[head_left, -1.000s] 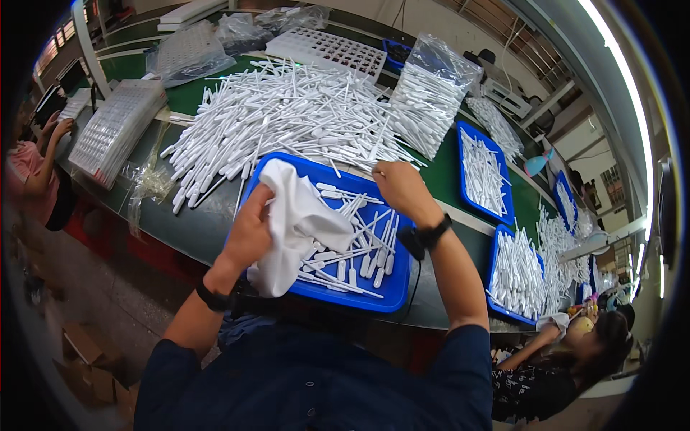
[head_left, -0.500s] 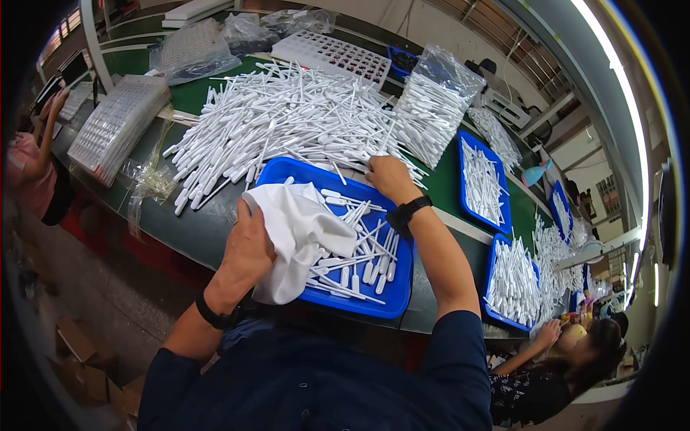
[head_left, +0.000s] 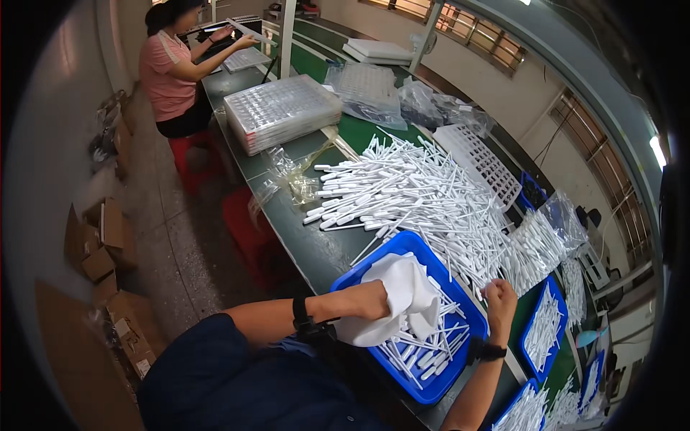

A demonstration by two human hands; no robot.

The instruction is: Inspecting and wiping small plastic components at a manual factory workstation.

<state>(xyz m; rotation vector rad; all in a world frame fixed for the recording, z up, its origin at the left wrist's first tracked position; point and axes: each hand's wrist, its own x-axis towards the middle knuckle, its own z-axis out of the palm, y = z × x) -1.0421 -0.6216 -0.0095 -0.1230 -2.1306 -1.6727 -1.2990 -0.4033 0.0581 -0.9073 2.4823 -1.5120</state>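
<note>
My left hand (head_left: 370, 300) grips a white cloth (head_left: 402, 298) that drapes over the near side of a blue tray (head_left: 363, 271). The tray holds several white plastic pipettes (head_left: 431, 346). My right hand (head_left: 498, 296) is at the tray's far edge, fingers closed on a white pipette, beside the big heap of white pipettes (head_left: 420, 205) on the green table (head_left: 316, 248). Both wrists wear dark bands.
More blue trays of pipettes (head_left: 546, 332) lie to the right. Stacked clear blister trays (head_left: 282, 118), plastic bags (head_left: 374, 97) and a white rack (head_left: 481, 161) sit farther along. A person in a pink shirt (head_left: 167, 72) works at the far end. Cardboard boxes (head_left: 104, 244) lie on the floor.
The view has swung left, showing more of the floor and the far worker. My right hand has moved from the tray's top edge out toward the heap; my left hand keeps the cloth.
</note>
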